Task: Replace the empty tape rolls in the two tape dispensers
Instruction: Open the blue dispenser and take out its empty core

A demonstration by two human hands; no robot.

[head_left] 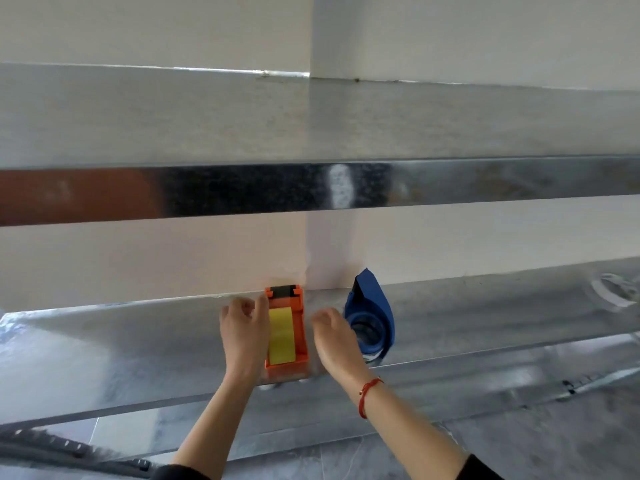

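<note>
An orange tape dispenser [300,322] stands on the steel shelf [138,341] against the wall, with a yellow tape roll [280,336] seated in it. To its right a blue tape dispenser [375,306] lies tilted, with a clear tape roll [367,329] in its ring. My left hand [244,332] rests against the orange dispenser's left side, fingers curled. On the other side my right hand [334,337] hovers between the two dispensers with loosely curled fingers, holding nothing and partly covering the blue one.
A second steel shelf [311,188] runs across above, close over the work area. A white ring-like object [611,294] lies at the far right of the shelf. Below the shelf's front edge is a grey tiled floor [519,452].
</note>
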